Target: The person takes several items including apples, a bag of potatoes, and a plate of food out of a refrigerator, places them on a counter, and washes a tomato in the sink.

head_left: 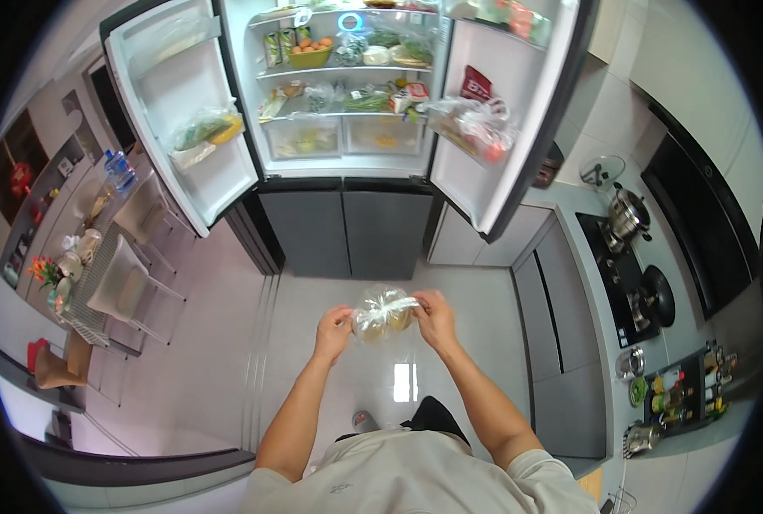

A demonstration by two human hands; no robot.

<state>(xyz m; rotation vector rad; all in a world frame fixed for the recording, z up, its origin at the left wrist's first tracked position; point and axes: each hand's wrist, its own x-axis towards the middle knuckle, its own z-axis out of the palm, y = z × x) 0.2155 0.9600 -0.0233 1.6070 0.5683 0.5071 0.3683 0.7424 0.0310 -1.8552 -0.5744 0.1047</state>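
Note:
A clear plastic bag with yellowish rounded food inside hangs between my hands, above the floor. My left hand pinches the bag's left side. At its right end my right hand grips the gathered, twisted plastic. What exactly the food is, I cannot tell. Beyond the bag stands a refrigerator with both upper doors swung wide. Its left door and right door carry bagged food in their racks.
Inside the refrigerator, a green basket of eggs and bagged greens fill shelves above two clear drawers. At right, a counter holds a steel pot, a black wok and bottles. Chairs flank a dining table at left.

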